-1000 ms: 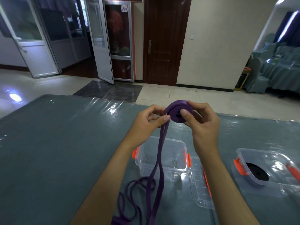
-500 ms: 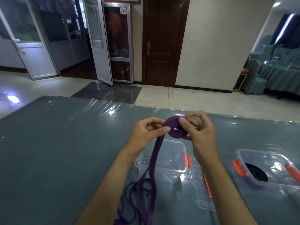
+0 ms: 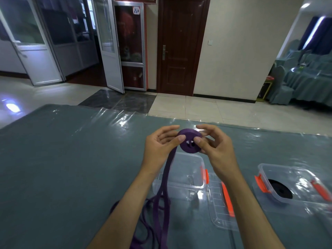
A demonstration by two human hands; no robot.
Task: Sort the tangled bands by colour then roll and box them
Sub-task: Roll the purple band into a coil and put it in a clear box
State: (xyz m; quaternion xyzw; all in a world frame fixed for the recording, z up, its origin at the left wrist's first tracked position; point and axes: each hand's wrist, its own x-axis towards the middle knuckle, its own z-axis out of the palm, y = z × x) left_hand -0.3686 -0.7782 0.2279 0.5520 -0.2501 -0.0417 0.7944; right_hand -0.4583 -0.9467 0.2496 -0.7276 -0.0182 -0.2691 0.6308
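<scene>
Both hands (image 3: 190,144) pinch purple roll (image 3: 190,143); tail (image 3: 166,178) cut off below.

purple band (image 3: 190,143); clear boxes (image 3: 181,184), orange clips (image 3: 206,175); black roll (image 3: 281,189).

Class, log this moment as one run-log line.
step: rolling | both hands pinch purple band roll | tail unrolled | clear box empty | black roll boxed
</scene>
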